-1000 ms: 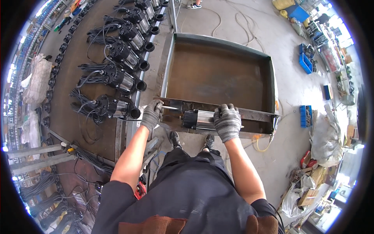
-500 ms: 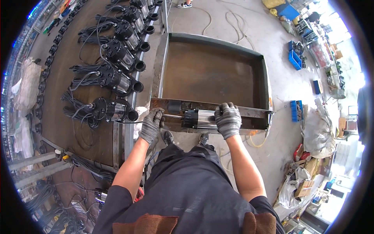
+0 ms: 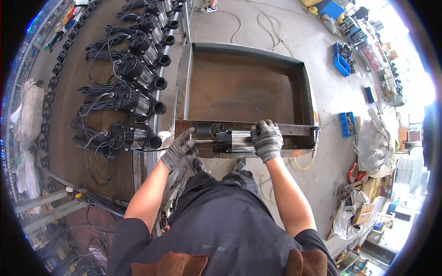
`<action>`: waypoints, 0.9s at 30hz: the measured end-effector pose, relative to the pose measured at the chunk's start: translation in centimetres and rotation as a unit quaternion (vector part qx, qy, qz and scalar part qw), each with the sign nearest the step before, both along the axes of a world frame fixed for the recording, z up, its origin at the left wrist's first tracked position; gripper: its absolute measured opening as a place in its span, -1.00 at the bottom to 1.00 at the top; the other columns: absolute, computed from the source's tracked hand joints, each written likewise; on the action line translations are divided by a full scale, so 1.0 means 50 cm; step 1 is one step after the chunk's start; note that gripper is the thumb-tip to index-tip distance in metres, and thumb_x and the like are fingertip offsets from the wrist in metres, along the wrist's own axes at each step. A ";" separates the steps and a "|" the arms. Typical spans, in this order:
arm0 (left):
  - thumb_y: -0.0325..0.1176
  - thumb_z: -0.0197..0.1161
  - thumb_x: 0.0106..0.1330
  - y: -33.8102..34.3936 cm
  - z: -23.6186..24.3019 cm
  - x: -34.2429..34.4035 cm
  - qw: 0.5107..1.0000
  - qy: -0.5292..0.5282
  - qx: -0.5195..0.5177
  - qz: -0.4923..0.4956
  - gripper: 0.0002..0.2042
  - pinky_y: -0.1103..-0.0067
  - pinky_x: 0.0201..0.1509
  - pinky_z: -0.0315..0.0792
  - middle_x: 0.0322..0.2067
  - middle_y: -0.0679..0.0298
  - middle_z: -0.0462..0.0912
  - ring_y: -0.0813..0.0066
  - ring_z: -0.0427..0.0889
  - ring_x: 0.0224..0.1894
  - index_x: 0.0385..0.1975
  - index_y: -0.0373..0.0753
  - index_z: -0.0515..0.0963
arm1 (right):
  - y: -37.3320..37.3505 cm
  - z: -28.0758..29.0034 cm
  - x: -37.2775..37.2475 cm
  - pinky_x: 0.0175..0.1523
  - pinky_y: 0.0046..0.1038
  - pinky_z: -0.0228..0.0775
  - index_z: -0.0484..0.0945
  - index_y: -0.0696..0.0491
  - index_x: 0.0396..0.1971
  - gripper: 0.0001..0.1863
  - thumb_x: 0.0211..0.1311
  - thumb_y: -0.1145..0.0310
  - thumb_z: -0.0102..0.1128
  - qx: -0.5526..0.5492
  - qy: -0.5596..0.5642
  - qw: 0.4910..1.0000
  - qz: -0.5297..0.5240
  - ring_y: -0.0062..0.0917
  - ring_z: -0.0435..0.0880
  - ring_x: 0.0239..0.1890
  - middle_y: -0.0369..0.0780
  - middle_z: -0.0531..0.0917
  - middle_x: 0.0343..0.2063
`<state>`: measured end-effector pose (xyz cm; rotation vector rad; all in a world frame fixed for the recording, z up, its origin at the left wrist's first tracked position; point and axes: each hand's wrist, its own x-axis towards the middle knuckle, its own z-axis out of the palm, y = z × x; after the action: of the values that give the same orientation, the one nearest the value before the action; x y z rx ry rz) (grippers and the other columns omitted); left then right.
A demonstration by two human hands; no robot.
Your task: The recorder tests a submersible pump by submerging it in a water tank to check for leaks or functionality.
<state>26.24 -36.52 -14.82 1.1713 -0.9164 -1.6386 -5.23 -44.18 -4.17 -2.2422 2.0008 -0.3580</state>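
In front of me a pump motor with a silver cylindrical body and a black ribbed end lies sideways over the near ledge of a metal tank. My gloved right hand is wrapped over its right end. A thin metal shaft sticks out of the black end toward the left. At the tip of that shaft is my gloved left hand, fingers apart; I cannot tell whether it touches the shaft. A short black cylinder sits on the ledge just beyond the shaft.
The tank holds brownish water. To the left, a conveyor line carries several assembled pumps with coiled black cables. Hoses lie on the floor. Blue bins stand at the right. Another person's foot shows at the far edge.
My left hand's fingers have opened from their closed grip at the shaft. The right hand stays on the motor, which has hardly moved. The view has shifted slightly.
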 end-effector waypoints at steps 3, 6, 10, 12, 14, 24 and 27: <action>-0.36 0.34 0.28 -0.021 0.005 0.013 0.952 -0.277 -0.026 -0.128 -0.45 0.61 -0.27 0.48 -0.25 0.27 0.52 0.58 0.53 -0.37 0.26 -0.17 0.29 | 0.000 0.002 0.001 -0.03 -0.16 0.45 0.60 0.03 -0.38 -0.81 0.19 0.22 0.17 0.010 0.006 1.000 -0.003 -0.17 0.59 -0.17 -0.13 0.63 -0.30; -0.39 0.38 0.23 -0.023 0.008 0.000 0.919 -0.367 -0.112 -0.085 -0.58 0.59 -0.26 0.47 -0.36 0.34 0.53 0.57 0.48 -0.41 0.07 -0.24 0.45 | -0.003 0.004 0.004 -0.03 -0.15 0.46 0.61 0.03 -0.39 -0.81 0.18 0.22 0.15 0.007 0.014 1.000 -0.001 -0.19 0.59 -0.17 -0.14 0.64 -0.29; -0.31 0.39 0.25 -0.011 0.015 -0.003 0.990 -0.133 0.041 -0.022 -0.61 0.58 -0.23 0.50 -0.38 0.36 0.59 0.55 0.53 -0.39 0.05 -0.26 0.52 | -0.003 0.007 0.006 -0.03 -0.15 0.46 0.61 0.03 -0.39 -0.81 0.18 0.22 0.16 0.026 0.020 0.999 -0.010 -0.19 0.59 -0.16 -0.14 0.64 -0.29; -0.37 0.33 0.30 -0.008 0.019 0.000 0.983 0.113 0.138 0.042 -0.56 0.58 -0.18 0.53 -0.28 0.33 0.63 0.55 0.60 -0.29 0.18 -0.22 0.46 | -0.002 0.008 0.007 -0.03 -0.15 0.46 0.61 0.03 -0.39 -0.81 0.18 0.22 0.16 0.011 0.017 1.000 -0.007 -0.19 0.59 -0.16 -0.14 0.64 -0.29; -0.39 0.31 0.31 -0.011 0.023 -0.001 0.989 -0.121 -0.084 0.009 -0.57 0.59 -0.18 0.53 -0.26 0.36 0.62 0.58 0.59 -0.26 0.18 -0.20 0.46 | -0.002 0.008 0.008 -0.03 -0.15 0.46 0.61 0.03 -0.39 -0.81 0.18 0.22 0.16 0.008 0.019 1.000 -0.006 -0.19 0.59 -0.16 -0.14 0.64 -0.29; -0.25 0.30 0.35 -0.009 -0.002 0.019 0.992 0.083 0.058 -0.077 -0.59 0.69 -0.20 0.45 -0.19 0.46 0.60 0.71 0.54 -0.25 0.19 -0.09 0.48 | -0.001 0.005 0.006 -0.03 -0.15 0.46 0.61 0.04 -0.38 -0.79 0.20 0.22 0.14 0.008 0.022 1.000 -0.005 -0.19 0.59 -0.16 -0.14 0.64 -0.29; -0.35 0.29 0.34 -0.016 -0.008 0.033 0.993 0.072 0.044 -0.081 -0.50 0.68 -0.20 0.47 -0.13 0.39 0.61 0.68 0.59 -0.23 0.28 -0.11 0.36 | -0.001 0.005 0.005 -0.04 -0.16 0.46 0.60 0.05 -0.37 -0.78 0.22 0.22 0.12 0.015 0.030 0.999 -0.005 -0.19 0.59 -0.17 -0.13 0.64 -0.29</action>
<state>27.89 -37.33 -15.25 1.0436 -0.8733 -1.8843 -4.96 -44.24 -3.91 -2.2515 2.0317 -0.2628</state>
